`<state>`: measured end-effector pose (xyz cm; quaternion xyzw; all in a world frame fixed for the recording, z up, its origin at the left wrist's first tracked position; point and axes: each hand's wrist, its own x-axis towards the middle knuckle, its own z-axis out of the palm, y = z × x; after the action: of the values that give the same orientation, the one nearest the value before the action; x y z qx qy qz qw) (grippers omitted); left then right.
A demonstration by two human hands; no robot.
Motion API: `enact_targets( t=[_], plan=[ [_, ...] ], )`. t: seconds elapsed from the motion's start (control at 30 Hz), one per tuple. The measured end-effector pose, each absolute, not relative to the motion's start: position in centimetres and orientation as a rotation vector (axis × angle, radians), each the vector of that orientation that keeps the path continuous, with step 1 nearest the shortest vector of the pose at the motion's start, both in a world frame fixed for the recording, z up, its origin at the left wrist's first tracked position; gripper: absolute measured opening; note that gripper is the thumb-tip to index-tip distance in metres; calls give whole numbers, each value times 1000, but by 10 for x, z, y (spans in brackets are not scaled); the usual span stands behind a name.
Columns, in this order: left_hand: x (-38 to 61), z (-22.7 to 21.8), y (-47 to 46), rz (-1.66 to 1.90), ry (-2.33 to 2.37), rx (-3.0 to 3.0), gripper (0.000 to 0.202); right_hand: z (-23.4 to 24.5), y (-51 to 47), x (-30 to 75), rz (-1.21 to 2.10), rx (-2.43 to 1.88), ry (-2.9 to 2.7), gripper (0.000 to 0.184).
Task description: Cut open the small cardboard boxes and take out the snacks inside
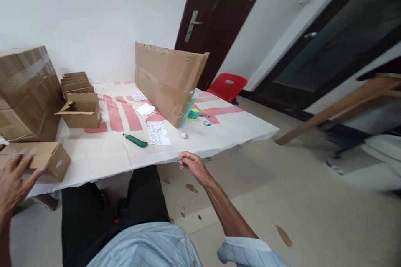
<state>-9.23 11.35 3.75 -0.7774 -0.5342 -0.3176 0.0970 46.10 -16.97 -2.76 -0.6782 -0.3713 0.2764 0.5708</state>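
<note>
My left hand (17, 179) lies with spread fingers on top of a closed cardboard box (59, 162) at the table's left front edge. At the front edge of the table, my right hand (191, 163) is curled closed, and no object shows in its fingers. Nearest to it on the table is a small crumpled scrap (184, 134). A green utility knife (135, 140) lies between the two hands, beside a printed sheet (158, 133). Behind the closed box stands a small open carton (79, 112), its flaps up.
A large taped carton (28, 91) stands at the left, beside several folded cardboard pieces (77, 82). An upright cardboard panel (169, 79) divides the table. Right of it lie a green tape roll (193, 114) and small items. A red chair (228, 85) stands behind.
</note>
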Motion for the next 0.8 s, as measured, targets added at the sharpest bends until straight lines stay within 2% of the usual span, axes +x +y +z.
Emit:
enact_targets(
  t=[0.07,0.23,0.37,0.47,0.53,0.67,0.8],
  plan=[
    [-80,41,98,-956,-1534,-2370,53,-25,-164,455,611,-1611,-898,29],
    [-50,44,64,-766,-1651,-2462,57,-18,-133,434,544,-1590,-1112,46],
    [-32,40,43,-788,-1641,-2551,59,-8,-101,403,566,-1504,-1201,42],
    [-33,42,36,-983,-1538,-2702,58,-5,-78,380,616,-1452,-1207,34],
    [-44,45,41,-1235,-1509,-2674,57,-6,-65,368,635,-1438,-1256,36],
    [-73,46,72,-1701,-1924,-2273,64,-11,-42,336,710,-1356,-1412,41],
    [-83,34,91,-1808,-2197,-2275,67,-15,-20,294,849,-1268,-1479,54]
  ],
)
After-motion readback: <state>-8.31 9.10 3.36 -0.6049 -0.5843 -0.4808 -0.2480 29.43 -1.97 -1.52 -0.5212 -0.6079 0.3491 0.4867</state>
